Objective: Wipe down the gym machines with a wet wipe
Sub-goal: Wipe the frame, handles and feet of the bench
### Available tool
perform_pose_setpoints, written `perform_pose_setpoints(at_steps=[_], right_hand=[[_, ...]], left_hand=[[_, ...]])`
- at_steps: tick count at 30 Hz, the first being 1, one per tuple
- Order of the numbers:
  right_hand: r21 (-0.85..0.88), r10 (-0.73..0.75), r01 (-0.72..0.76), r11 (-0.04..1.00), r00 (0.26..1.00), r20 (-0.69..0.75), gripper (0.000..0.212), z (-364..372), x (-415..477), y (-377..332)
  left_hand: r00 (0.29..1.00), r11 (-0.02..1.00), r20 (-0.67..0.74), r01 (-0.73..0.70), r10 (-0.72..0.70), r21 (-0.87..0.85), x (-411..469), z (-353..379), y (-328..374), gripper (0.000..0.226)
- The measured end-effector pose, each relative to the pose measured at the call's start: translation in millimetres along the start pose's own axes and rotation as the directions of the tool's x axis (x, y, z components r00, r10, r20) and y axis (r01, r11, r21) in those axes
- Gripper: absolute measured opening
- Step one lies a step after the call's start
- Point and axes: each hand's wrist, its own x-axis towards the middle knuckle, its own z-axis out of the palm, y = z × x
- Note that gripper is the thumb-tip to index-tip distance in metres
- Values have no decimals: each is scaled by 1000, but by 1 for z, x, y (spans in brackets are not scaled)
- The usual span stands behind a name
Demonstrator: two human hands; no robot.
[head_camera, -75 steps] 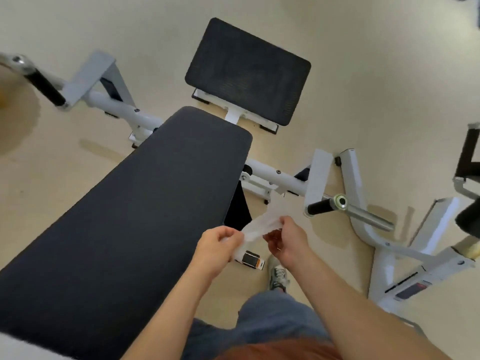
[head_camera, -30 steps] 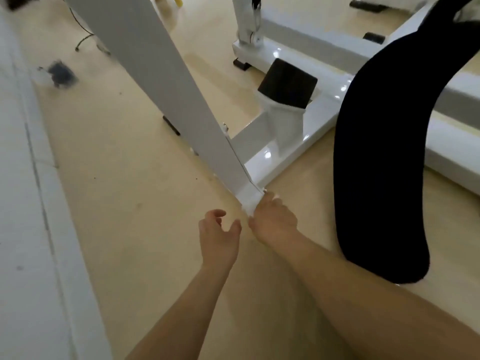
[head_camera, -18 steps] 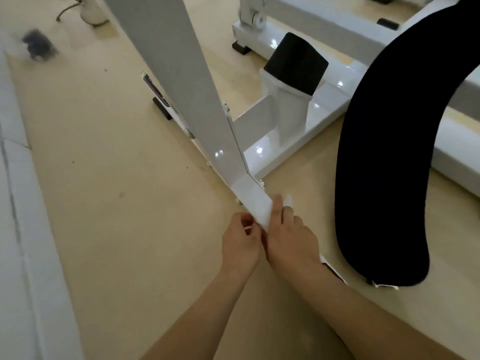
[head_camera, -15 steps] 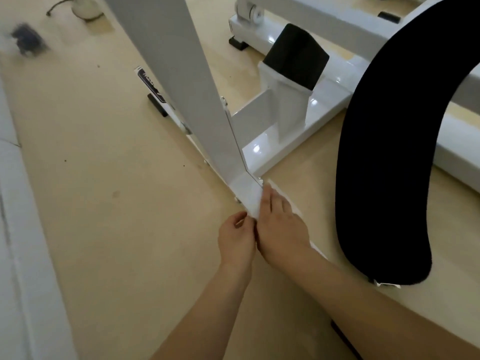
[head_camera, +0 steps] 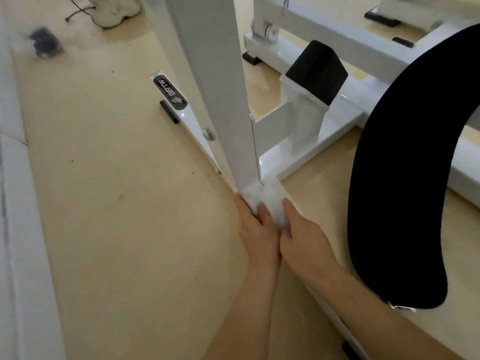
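Gripping a bunched wet wipe (head_camera: 270, 203) between them, the left hand (head_camera: 255, 232) and right hand (head_camera: 305, 236) press it onto the white floor rail (head_camera: 193, 122) at the foot of the machine's post (head_camera: 220, 87), beside a curved black pad (head_camera: 405, 178).

Pale beige floor (head_camera: 117, 229) flecked with dark specks, white ledge (head_camera: 18, 229) along the left, loose cable (head_camera: 78, 13) beside a white bundle (head_camera: 114, 11), blurred dark object (head_camera: 45, 45) nearby.

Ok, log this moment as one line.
step: wiping rail | wipe: on rail, at foot of upright | left hand: grips wipe | right hand: grips wipe | pad: untouched
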Motion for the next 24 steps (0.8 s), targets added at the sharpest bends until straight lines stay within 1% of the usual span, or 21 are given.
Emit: perform_pose_setpoints(at_steps=[2,5,6,8,10,11,12,13,14,15,16,17,19,20,22,24], right_hand=[[66,-23,21,998,999,23,59,-2,1,-3],[117,-79,71,991,995,67,61,-1,1,-5],[122,-85,76,990,994,72,60,-1,1,-5],[199,-43,29,980,997,64,62,1,5,-10],[343,-18,6,939,999,31,62,-2,10,-20],[453,-22,11,891,1000,18,57,-5,13,-26],[585,-36,14,811,999,26,51,-9,15,-34],[714,-58,-3,700,996,61,46,-13,16,-44],[805,-76,-42,591,991,108,42,-16,18,-53],[854,-74,-80,513,988,137,37,-18,19,-62],[869,-44,-101,484,989,140,28,-19,22,-71],[851,9,-89,518,995,99,18,-18,27,-77],[727,71,-11,686,996,-53,2,-17,40,-85],[672,75,16,740,992,-106,10,-18,43,-88],[631,77,42,774,984,-159,17,-19,46,-94],[630,72,69,774,978,-197,14,-19,42,-97]], left_hand=[[1000,997,11,21,-20,-81,13,-1,5,59],[999,999,48,-4,5,-32,38,-5,8,65],[999,999,48,-4,6,-44,41,-6,11,64],[999,991,8,-45,47,-126,39,-11,23,63],[992,970,-56,-123,113,-212,33,-15,36,59],[988,954,-77,-150,134,-260,30,-17,41,57],[985,937,-89,-166,145,-308,25,-19,46,56],[985,919,-95,-168,144,-356,20,-23,50,58],[987,895,-107,-156,122,-418,17,-27,52,59],[990,856,-112,-127,81,-500,16,-33,53,60],[994,808,-108,-85,26,-582,18,-38,53,59],[995,767,-100,-47,-22,-640,23,-43,53,57],[995,727,-75,-7,-62,-686,34,-52,51,45],[996,707,-56,8,-67,-707,37,-54,50,38],[996,683,-28,41,-89,-729,35,-52,53,25],[994,687,-25,56,-107,-725,28,-45,61,23]])
